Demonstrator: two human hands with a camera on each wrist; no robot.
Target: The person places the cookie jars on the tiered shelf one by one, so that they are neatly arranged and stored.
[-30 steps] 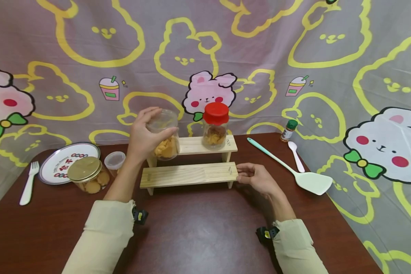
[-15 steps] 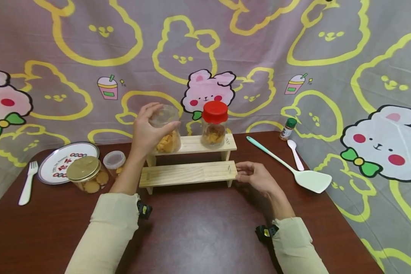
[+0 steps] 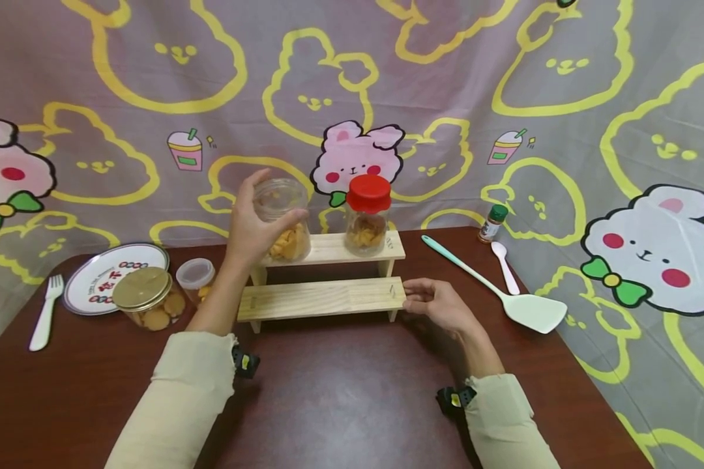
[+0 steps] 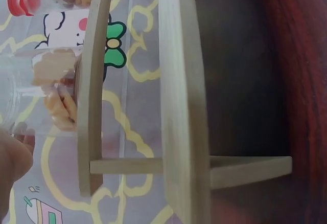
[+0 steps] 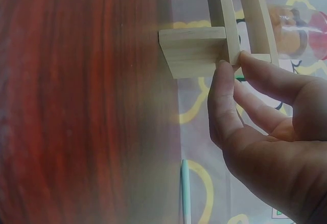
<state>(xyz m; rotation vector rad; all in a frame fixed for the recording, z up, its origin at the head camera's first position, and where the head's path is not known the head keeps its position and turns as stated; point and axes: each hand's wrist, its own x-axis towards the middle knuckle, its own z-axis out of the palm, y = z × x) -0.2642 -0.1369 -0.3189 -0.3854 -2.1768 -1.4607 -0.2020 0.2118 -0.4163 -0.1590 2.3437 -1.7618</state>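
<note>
A two-tier wooden shelf [image 3: 322, 298] stands on the table. On its upper tier rests a clear jar [image 3: 290, 244] of yellow-brown snack pieces, with no lid showing on its top. My left hand [image 3: 255, 225] holds this jar around its upper part, thumb across the front and fingers behind. The left wrist view shows the jar's base at the upper board [image 4: 92, 96]. Beside it sits a red-lidded jar [image 3: 368, 218]. My right hand [image 3: 440, 306] pinches the right end of the lower board [image 5: 231, 24] between thumb and finger.
At left lie a white fork [image 3: 48, 312], a plate [image 3: 85, 286], a gold-lidded jar of cookies [image 3: 146, 296] and a small clear tub [image 3: 196, 275]. At right are a spatula [image 3: 534, 312], a white spoon [image 3: 506, 267] and a green-capped bottle [image 3: 492, 223]. A patterned cloth [image 3: 434, 85] hangs behind.
My left hand has moved the open-topped jar slightly right and up, from the front of the upper tier onto it. The right hand has stayed at the shelf's end.
</note>
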